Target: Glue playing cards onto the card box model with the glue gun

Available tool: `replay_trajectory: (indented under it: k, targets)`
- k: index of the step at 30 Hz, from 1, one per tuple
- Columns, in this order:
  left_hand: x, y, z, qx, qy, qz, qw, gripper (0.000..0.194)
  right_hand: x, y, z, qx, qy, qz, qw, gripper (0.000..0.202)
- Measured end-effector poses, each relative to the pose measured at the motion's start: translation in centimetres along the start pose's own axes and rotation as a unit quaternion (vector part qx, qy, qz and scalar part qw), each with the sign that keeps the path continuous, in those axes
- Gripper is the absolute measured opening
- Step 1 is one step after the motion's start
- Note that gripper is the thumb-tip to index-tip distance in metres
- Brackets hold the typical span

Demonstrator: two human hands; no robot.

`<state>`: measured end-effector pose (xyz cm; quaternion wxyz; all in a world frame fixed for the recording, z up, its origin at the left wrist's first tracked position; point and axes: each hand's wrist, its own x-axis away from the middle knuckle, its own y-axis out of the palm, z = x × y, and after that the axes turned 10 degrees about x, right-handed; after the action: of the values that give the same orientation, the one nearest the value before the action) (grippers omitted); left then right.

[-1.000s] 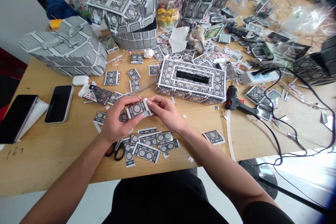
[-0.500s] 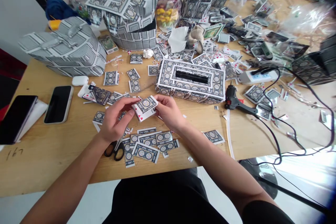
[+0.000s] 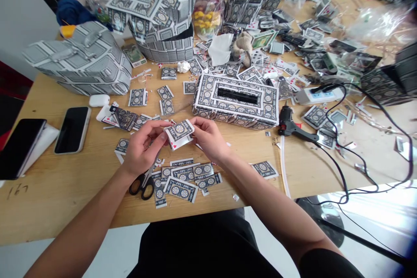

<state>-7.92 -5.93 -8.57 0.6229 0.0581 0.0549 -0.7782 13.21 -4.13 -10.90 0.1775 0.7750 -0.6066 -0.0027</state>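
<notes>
Between my two hands is a folded playing card [image 3: 180, 130], its patterned back up and a white face with red pips showing below. My left hand [image 3: 143, 147] pinches its left edge with the thumb on top. My right hand [image 3: 208, 137] grips the right edge, fingertips partly hidden behind the card. Black-handled scissors [image 3: 142, 184] lie under my left wrist. Cut card pieces [image 3: 181, 188] are scattered just below the hands. A tissue box made of folded cards [image 3: 236, 100] stands beyond my right hand, a dark slot in its top.
A black glue gun [image 3: 289, 124] with cables rests at right near a power strip [image 3: 321, 94]. Card-woven baskets [image 3: 86, 63] stand at the back left. Two phones [image 3: 72, 130] lie at left. Loose cards and plastic bags pile up along the back.
The folded card has tilted slightly in my fingers, its lower white part showing a little less. Both hands stay in nearly the same place.
</notes>
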Motion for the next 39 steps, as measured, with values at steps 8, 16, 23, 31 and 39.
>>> replay_trajectory:
  k: [8,16,23,31,39]
  targets:
    - [0.0,-0.6,-0.4,-0.026,-0.011,-0.001,1.000,0.027,0.2,0.3,-0.3,0.013,0.000,-0.002,1.000,0.038]
    - [-0.3,-0.6,-0.4,0.003,-0.007,0.031,0.999,0.010,0.4,0.2,-0.9,-0.005,0.022,-0.016,1.000,0.025]
    - [-0.4,-1.1,-0.5,0.162,-0.108,0.032,0.980,0.014,0.6,0.2,-1.4,-0.054,0.063,-0.027,0.996,0.014]
    - [-0.6,-1.1,-0.5,0.185,-0.090,-0.010,0.979,0.031,0.3,-0.1,-1.5,-0.132,0.042,-0.065,0.988,0.030]
    - [-0.3,0.0,0.1,0.091,-0.092,-0.042,0.991,0.030,0.2,0.0,-0.7,-0.051,-0.013,-0.025,0.998,0.035]
